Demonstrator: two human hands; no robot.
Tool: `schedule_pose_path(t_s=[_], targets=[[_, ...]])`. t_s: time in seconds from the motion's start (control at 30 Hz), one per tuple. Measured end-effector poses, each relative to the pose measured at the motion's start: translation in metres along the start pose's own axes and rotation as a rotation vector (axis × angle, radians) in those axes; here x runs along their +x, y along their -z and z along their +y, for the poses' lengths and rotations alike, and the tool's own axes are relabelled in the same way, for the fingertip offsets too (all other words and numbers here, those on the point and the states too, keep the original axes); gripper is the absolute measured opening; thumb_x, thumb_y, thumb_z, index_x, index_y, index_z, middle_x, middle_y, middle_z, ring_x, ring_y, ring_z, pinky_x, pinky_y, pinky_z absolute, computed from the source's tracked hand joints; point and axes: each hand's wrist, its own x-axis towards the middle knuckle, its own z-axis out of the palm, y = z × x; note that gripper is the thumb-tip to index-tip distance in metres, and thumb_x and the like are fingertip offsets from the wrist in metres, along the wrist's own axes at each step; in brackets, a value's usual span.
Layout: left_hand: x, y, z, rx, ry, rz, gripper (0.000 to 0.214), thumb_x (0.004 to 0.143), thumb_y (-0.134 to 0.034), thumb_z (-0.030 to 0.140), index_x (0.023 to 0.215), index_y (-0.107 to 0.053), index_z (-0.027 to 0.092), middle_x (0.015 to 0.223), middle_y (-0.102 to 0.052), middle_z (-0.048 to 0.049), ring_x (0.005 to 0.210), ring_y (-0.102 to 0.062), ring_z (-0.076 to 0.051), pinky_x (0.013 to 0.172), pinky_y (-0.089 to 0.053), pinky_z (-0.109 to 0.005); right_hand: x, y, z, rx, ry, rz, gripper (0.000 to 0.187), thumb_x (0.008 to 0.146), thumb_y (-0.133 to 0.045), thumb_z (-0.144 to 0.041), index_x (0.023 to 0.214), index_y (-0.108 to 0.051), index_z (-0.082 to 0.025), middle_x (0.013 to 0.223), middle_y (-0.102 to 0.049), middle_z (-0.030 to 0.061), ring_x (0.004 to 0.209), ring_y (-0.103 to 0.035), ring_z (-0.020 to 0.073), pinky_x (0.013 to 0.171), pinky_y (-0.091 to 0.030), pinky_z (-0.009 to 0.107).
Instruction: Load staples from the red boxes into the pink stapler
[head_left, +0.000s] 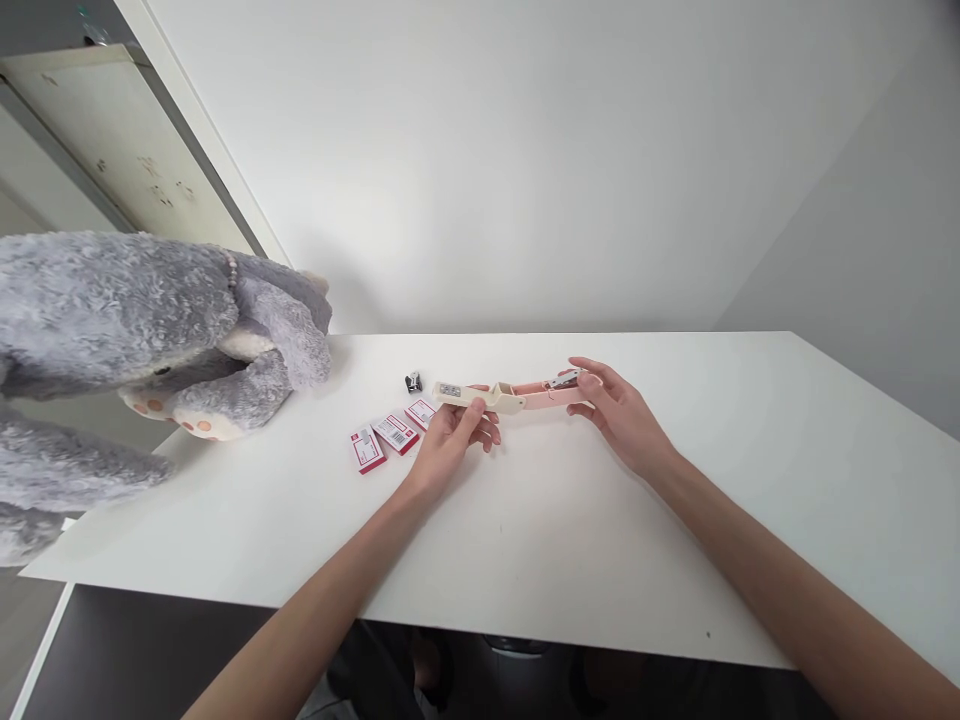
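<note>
A stapler [517, 394] swung fully open lies stretched out between my two hands, just above the white table [570, 540]. Its cream half points left and its pink half points right. My left hand [454, 435] grips the cream end with fingers curled under it. My right hand [619, 410] pinches the pink end near its metal tip. Three red-and-white staple boxes [394, 434] lie on the table left of my left hand. A small black and silver clip-like object [413, 382] sits behind them.
A large grey plush toy [150, 340] rests on the table's far left corner and hangs over the edge. A white wall runs behind the table. A cabinet [112, 140] stands at the upper left.
</note>
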Motion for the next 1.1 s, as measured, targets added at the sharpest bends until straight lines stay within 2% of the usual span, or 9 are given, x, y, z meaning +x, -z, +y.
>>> schedule_pose_path(t_s=[0.17,0.3,0.5,0.63,0.7,0.87,1.1], targets=[[0.0,0.001,-0.001,-0.051,0.015,0.003,0.048,0.096,-0.066,0.056,0.124,-0.064,0.016,0.1,-0.062,-0.0066,0.073,-0.062,-0.013,0.066,-0.048,-0.03,0.001,-0.001,0.005,0.202,-0.157,-0.134,0.033,0.084,-0.083,-0.056,0.101,-0.077,-0.029,0.121,-0.069,0.0029,0.094,-0.064,0.0169,0.074,-0.055,0.027],[-0.002,-0.001,0.003,0.033,0.024,-0.072,0.046,0.098,-0.062,0.057,0.119,-0.065,0.015,0.102,-0.065,-0.0086,0.073,-0.062,-0.014,0.069,-0.05,-0.031,-0.001,-0.005,0.003,0.284,-0.127,-0.152,0.031,0.083,-0.084,-0.054,0.098,-0.076,-0.028,0.119,-0.072,0.0025,0.087,-0.062,0.0152,0.076,-0.053,0.028],[-0.005,-0.005,0.004,0.239,0.074,-0.159,0.052,0.098,-0.058,0.063,0.107,-0.068,0.013,0.09,-0.071,-0.009,0.073,-0.064,-0.016,0.076,-0.052,-0.033,-0.004,-0.008,0.002,0.163,-0.029,-0.071,0.036,0.085,-0.081,-0.058,0.105,-0.074,-0.029,0.114,-0.076,0.0046,0.084,-0.06,0.0171,0.072,-0.049,0.032],[-0.007,-0.008,-0.001,0.338,0.099,-0.247,0.054,0.1,-0.052,0.065,0.095,-0.07,0.014,0.083,-0.072,-0.0091,0.077,-0.066,-0.018,0.079,-0.053,-0.034,-0.008,-0.011,0.003,0.012,0.036,-0.034,0.038,0.086,-0.079,-0.057,0.109,-0.075,-0.027,0.096,-0.073,0.0033,0.073,-0.056,0.0166,0.067,-0.047,0.033],[-0.008,-0.009,-0.003,0.367,0.11,-0.276,0.055,0.1,-0.052,0.065,0.094,-0.071,0.014,0.084,-0.073,-0.0099,0.079,-0.068,-0.019,0.08,-0.054,-0.034,-0.01,-0.013,0.003,-0.062,0.06,-0.038,0.039,0.086,-0.078,-0.057,0.111,-0.076,-0.027,0.091,-0.073,0.0034,0.075,-0.059,0.0187,0.066,-0.048,0.034],[-0.01,-0.011,-0.007,0.343,0.084,-0.32,0.053,0.1,-0.052,0.064,0.101,-0.069,0.015,0.093,-0.074,-0.0109,0.08,-0.069,-0.019,0.079,-0.056,-0.034,-0.017,-0.017,-0.002,-0.177,0.07,-0.046,0.04,0.086,-0.076,-0.059,0.11,-0.078,-0.027,0.096,-0.076,0.0046,0.086,-0.067,0.0242,0.079,-0.056,0.041],[-0.013,-0.015,-0.005,0.356,0.081,-0.384,0.051,0.101,-0.052,0.063,0.098,-0.068,0.015,0.093,-0.072,-0.0099,0.081,-0.069,-0.019,0.079,-0.055,-0.034,-0.023,-0.021,-0.004,-0.223,0.093,-0.082,0.031,0.084,-0.08,-0.053,0.104,-0.081,-0.03,0.093,-0.074,0.0021,0.085,-0.064,0.0225,0.082,-0.054,0.04]])
